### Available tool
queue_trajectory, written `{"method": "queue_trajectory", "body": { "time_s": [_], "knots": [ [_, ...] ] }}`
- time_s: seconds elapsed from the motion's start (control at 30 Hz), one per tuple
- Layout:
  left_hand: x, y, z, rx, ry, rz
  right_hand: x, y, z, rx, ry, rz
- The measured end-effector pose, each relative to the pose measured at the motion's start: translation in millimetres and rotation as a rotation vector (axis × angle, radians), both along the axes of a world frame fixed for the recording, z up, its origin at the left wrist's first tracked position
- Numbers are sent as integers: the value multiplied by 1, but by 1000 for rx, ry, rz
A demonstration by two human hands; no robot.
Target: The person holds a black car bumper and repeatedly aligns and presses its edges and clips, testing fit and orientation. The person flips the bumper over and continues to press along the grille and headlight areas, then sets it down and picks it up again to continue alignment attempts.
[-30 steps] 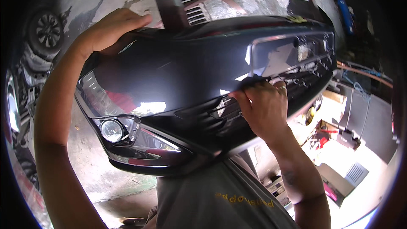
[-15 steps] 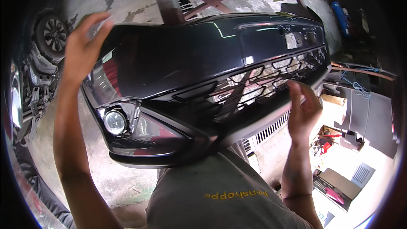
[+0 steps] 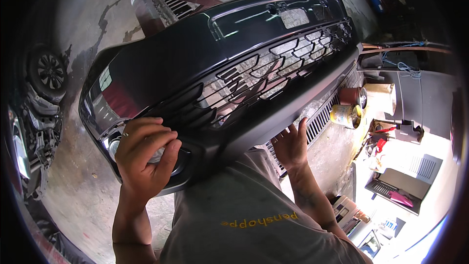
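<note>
Both hands held the dark car bumper (image 3: 195, 63) — left hand (image 3: 144, 154) gripped its fog-lamp corner, right hand (image 3: 290, 144) pressed flat, fingers open, under its lower edge.

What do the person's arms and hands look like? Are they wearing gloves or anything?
No gloves: the left hand and right hand are both bare. A thin ring sits on a left finger. The forearms are bare too, with no sleeves reaching them. The grey T-shirt has yellow lettering on the front.

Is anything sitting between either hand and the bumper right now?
Nothing visible. The left hand grips the dark car bumper directly at its fog-light corner, and the right hand presses against its lower edge.
</note>
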State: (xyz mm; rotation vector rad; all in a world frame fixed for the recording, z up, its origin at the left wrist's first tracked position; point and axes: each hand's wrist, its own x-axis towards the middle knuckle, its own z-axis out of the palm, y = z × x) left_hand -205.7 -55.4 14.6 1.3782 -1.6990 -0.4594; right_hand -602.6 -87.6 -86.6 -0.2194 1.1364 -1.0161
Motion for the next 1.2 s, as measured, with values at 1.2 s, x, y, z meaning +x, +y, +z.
{"method": "queue_trajectory", "body": {
  "time_s": [1.2],
  "knots": [
    [-165, -176, 52, 242, -688, 328, -233, -96, 65, -1131, 1244, 481]
  ]
}}
